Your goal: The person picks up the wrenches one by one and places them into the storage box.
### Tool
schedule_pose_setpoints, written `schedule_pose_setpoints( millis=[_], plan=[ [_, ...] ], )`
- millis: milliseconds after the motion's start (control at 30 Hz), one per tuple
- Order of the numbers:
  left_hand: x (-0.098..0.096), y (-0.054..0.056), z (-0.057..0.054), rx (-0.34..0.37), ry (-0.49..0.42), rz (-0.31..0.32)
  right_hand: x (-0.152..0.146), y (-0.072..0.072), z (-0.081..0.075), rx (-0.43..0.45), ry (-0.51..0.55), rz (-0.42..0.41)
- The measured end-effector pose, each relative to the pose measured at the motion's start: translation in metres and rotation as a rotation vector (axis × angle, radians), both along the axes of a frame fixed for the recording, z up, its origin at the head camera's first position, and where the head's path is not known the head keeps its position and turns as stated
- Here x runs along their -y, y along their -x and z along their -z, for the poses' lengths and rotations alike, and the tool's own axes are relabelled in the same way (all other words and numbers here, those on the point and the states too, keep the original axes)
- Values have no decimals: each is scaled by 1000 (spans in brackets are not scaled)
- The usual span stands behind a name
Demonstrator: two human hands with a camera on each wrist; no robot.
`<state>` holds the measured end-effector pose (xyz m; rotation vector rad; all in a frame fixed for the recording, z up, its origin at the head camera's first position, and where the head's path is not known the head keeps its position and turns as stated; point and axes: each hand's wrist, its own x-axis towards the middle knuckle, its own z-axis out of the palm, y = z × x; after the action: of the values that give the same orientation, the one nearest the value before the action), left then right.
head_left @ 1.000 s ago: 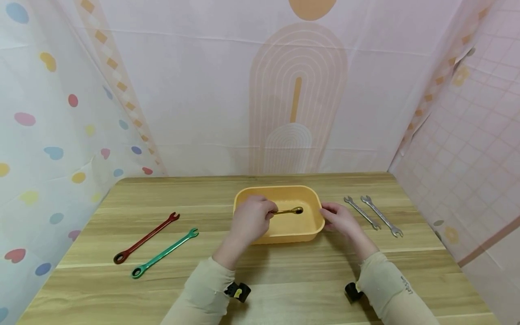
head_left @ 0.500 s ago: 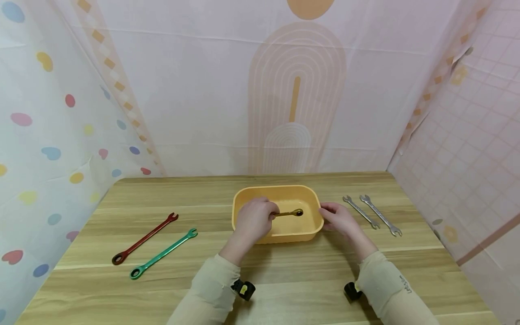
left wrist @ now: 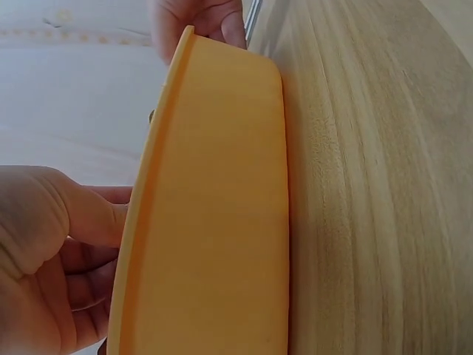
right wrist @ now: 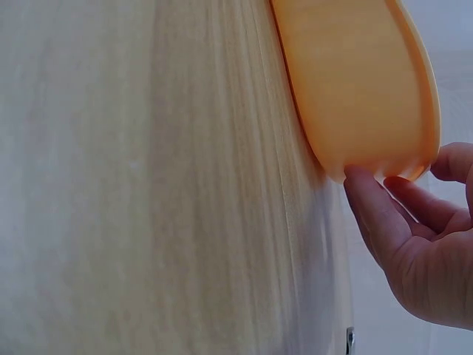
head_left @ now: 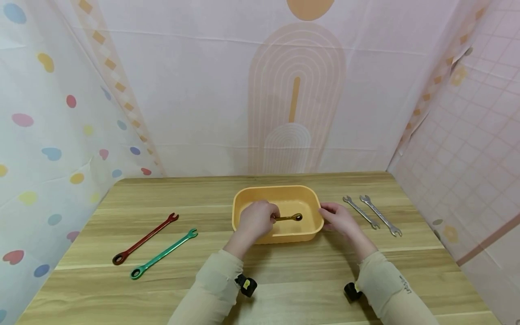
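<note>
A yellow plastic bin (head_left: 288,238) stands near the middle of the wooden table. My left hand (head_left: 257,220) reaches over its left side and grips a gold ratcheting wrench (head_left: 289,218). The wrench lies nearly level inside the bin, its ring end pointing right, its other end hidden by the hand. In the left wrist view, the bin's near wall (left wrist: 214,200) hides the wrench and part of the fingers of that hand (left wrist: 52,259). My right hand (head_left: 338,217) holds the bin's right end, thumb at the rim and fingers against the outer wall (right wrist: 362,89).
To the left, a red wrench (head_left: 144,240) and a green wrench (head_left: 164,253) lie slanted side by side. Right of the bin are two silver open-end wrenches, a shorter one (head_left: 361,212) and a longer one (head_left: 381,215). A patterned cloth (head_left: 203,99) hangs behind the table.
My left hand has moved slightly right and down into the bin, carrying the gold wrench closer to the near wall. My right hand stays at the bin's right end.
</note>
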<state>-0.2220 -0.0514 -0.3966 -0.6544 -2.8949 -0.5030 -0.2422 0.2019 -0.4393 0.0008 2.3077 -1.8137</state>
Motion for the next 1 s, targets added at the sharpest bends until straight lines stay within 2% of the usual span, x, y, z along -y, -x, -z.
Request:
schedule_pose_setpoints(
  millis=[167,767,1000],
  plan=[
    [-2,4,2,42,4,-9,0,-1,-1,0,2,4],
    [-6,8,10,85,10,-27,1,-2,-1,-4,-8,1],
    [-5,8,12,128,2,-26,1,-2,-1,-7,-8,3]
  ],
)
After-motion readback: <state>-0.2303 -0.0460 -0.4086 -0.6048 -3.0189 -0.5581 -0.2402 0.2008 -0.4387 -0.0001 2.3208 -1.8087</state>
